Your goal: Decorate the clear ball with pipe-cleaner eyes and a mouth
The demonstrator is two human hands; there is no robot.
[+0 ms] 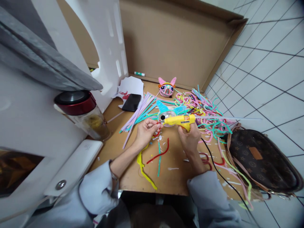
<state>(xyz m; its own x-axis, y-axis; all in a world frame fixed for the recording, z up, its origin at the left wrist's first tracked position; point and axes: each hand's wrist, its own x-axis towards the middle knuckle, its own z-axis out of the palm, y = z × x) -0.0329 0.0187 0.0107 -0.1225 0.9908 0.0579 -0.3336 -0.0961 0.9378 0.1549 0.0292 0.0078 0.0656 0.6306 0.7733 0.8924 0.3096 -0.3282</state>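
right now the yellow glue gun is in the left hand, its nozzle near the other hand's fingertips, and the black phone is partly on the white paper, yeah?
Wrong hand: the head view shows the yellow glue gun in the right hand, its nozzle near the fingertips of the left hand. The black phone is partly on the white paper.

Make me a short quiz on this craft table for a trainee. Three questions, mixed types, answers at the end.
1. Multiple choice. What does the right hand grip?
A) the phone
B) the glue gun
C) the marker

2. True or false. The pink-eared head stands farther from the person than the blue-eared head.

3. Fill in the word. The bottle stands on the person's ____ side.

Key: 1 B; 2 true; 3 left.
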